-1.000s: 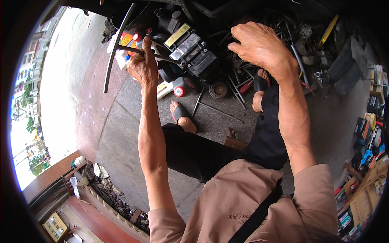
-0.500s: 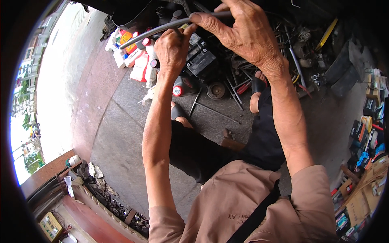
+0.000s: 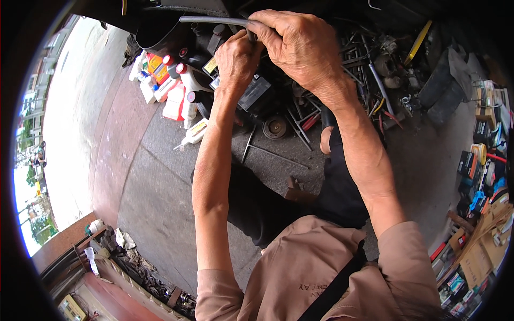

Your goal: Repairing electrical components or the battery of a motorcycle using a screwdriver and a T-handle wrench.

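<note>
A slim grey hose [image 3: 214, 21] is held up in front of me, its free end sticking out to the left. My right hand [image 3: 302, 48] is closed, pinching the hose between thumb and fingers. Just left of it and lower, my left hand [image 3: 235, 61] is closed like a fist round a short darker length that rises to meet the hose; it looks like part of the same hose. The two hands almost touch. The hose's other end is hidden by my hands. Beneath them lies a black car battery [image 3: 254, 93], partly covered by my left hand.
Bottles and jugs with red caps [image 3: 176, 99] stand left of the battery. A T-handled wrench [image 3: 278, 156] and a round metal part [image 3: 275, 128] lie on the floor. Loose tools and metal parts [image 3: 375, 80] heap up at right; boxes [image 3: 470, 171] line the far right.
My right hand has moved left and slightly down, closing more round the hose. The hose's free end has risen and now lies nearly level. My left hand has shifted slightly right.
</note>
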The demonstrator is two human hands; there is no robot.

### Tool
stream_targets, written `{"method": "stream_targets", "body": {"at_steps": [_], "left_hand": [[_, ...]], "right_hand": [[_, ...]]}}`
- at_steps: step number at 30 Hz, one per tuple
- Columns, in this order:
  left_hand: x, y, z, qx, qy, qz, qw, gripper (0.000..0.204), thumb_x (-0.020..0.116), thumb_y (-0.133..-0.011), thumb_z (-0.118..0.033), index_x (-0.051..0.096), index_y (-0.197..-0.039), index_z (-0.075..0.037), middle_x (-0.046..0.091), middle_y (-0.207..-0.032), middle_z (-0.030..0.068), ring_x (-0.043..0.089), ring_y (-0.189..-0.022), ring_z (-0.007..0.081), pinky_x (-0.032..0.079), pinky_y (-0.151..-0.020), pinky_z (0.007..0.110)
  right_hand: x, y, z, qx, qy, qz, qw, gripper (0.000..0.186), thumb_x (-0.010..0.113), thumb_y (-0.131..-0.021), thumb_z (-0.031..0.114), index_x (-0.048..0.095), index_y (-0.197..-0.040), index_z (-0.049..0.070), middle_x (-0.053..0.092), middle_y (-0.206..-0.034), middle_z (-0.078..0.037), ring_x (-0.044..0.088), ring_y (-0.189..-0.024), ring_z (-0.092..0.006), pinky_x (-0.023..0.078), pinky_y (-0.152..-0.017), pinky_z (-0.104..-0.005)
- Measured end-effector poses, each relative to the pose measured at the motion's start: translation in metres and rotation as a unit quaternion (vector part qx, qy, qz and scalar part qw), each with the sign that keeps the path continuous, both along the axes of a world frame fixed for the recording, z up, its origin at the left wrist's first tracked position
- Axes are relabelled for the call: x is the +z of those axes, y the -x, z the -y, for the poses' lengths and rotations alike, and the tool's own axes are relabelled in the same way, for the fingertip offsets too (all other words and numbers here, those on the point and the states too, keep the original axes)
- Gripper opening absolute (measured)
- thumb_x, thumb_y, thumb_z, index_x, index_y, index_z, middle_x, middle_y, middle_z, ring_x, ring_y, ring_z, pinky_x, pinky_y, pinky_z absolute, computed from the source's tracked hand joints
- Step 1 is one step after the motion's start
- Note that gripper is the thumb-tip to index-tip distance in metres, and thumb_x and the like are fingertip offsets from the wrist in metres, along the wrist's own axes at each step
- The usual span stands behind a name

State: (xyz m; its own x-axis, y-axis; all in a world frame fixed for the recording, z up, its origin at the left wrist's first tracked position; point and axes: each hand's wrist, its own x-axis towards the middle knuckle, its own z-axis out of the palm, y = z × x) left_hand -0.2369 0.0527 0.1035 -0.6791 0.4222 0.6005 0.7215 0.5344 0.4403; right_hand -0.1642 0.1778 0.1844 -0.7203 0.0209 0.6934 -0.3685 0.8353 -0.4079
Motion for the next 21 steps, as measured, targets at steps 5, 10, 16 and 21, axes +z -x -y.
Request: {"method": "stream_targets", "body": {"at_steps": [5,10,16,21], "left_hand": [[0.002,0.002,0.001,0.009,0.013,0.019,1.000,0.020,0.064,-0.078,-0.017,0.057,-0.069,-0.001,0.055,-0.068,0.0089,0.056,-0.061,0.0314,0.042,-0.053,0.039],[-0.007,0.007,0.004,-0.008,-0.008,0.030,0.999,0.027,0.065,-0.079,-0.023,0.055,-0.067,-0.001,0.052,-0.065,0.0082,0.055,-0.058,0.0297,0.040,-0.051,0.038],[-0.011,0.012,0.006,-0.006,-0.004,0.029,1.000,0.029,0.065,-0.079,-0.024,0.054,-0.065,-0.001,0.051,-0.063,0.0090,0.053,-0.056,0.0303,0.039,-0.050,0.039],[-0.012,0.012,0.007,-0.005,-0.004,0.034,0.999,0.028,0.065,-0.078,-0.023,0.054,-0.065,-0.001,0.051,-0.063,0.0094,0.054,-0.058,0.0309,0.040,-0.050,0.040]], "right_hand": [[-0.013,0.009,0.000,-0.003,0.027,0.011,1.000,0.018,0.061,-0.085,0.027,0.068,-0.090,0.012,0.067,-0.072,-0.002,0.065,-0.063,-0.0182,0.052,-0.054,-0.0264],[-0.020,0.017,0.000,0.008,0.023,-0.033,0.999,0.018,0.058,-0.086,0.025,0.066,-0.080,0.010,0.063,-0.061,-0.004,0.063,-0.055,-0.0170,0.051,-0.049,-0.0282],[-0.022,0.019,0.000,0.007,0.024,-0.048,0.999,0.021,0.058,-0.087,0.027,0.066,-0.078,0.009,0.063,-0.061,-0.004,0.063,-0.053,-0.0166,0.051,-0.048,-0.0272],[-0.021,0.018,0.002,0.015,0.018,-0.023,0.999,0.019,0.059,-0.086,0.027,0.067,-0.085,0.010,0.066,-0.068,-0.004,0.064,-0.058,-0.0169,0.051,-0.050,-0.0262]]}}
